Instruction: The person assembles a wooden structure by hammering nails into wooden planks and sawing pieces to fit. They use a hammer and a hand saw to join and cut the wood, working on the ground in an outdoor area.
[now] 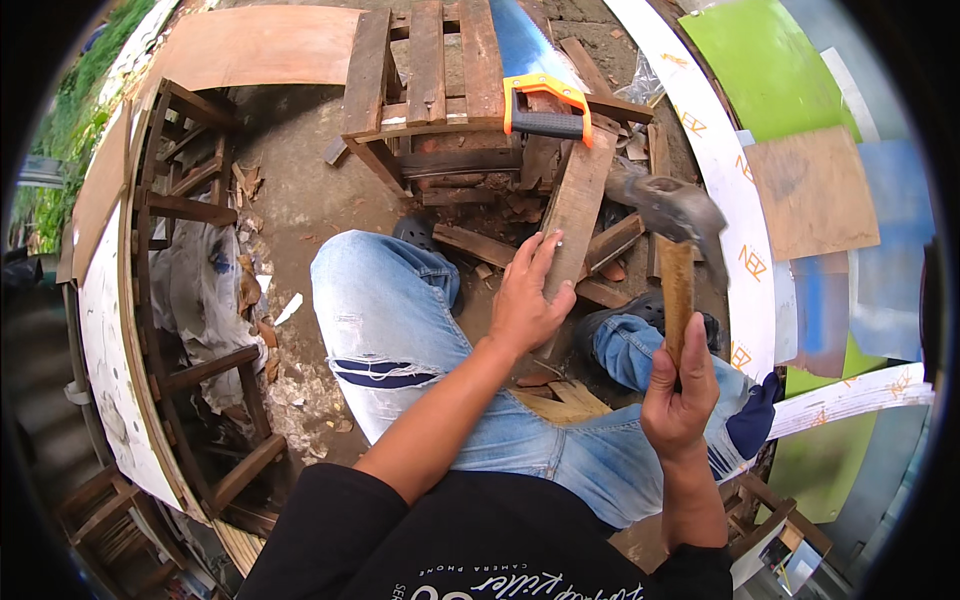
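Observation:
My left hand point(530, 300) grips the near part of a brown wooden plank point(580, 195), fingers over its face and thumb toward its right edge. The plank slants up and away between my knees. A claw hammer point(677, 290) is in my right hand point(682, 395), wrapped round the wooden handle. Its dark metal head is raised to the right of the plank, apart from it and a little blurred. Beyond the plank's far end, a handsaw point(548, 122) with an orange and black handle lies on a slatted wooden stool point(427, 65).
Loose wood pieces point(483, 245) and scraps lie around my feet. On the left stands a wooden frame point(190, 205) beside crumpled pale sheeting point(200, 290). A long white printed board point(745, 230) curves along the right, with green panels point(770, 70) behind it.

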Tool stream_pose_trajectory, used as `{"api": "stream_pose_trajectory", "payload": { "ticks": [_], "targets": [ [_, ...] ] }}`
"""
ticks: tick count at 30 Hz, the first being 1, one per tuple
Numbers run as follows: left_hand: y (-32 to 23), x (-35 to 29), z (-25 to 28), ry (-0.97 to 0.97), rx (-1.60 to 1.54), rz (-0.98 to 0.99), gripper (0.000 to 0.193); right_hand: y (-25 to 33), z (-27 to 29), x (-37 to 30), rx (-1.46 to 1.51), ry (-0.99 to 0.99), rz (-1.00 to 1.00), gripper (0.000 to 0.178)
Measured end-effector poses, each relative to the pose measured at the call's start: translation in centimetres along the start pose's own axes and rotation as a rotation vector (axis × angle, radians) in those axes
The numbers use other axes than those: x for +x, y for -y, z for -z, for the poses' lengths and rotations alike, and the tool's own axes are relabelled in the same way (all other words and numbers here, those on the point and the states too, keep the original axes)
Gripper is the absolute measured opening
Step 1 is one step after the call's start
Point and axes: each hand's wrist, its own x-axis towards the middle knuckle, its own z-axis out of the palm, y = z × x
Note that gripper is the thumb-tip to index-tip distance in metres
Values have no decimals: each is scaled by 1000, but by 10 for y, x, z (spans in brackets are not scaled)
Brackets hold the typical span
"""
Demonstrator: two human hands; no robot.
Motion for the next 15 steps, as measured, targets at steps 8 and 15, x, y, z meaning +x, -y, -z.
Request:
{"api": "stream_pose_trajectory", "payload": {
  "ticks": [8,15],
  "targets": [
    [9,2,-1,-41,-30,-55,73,-10,-16,-21,-152,332,-213,56],
    [4,-14,4,-41,-78,219,72,-3,-4,-11,-66,99,-65,56]
  ]
}}
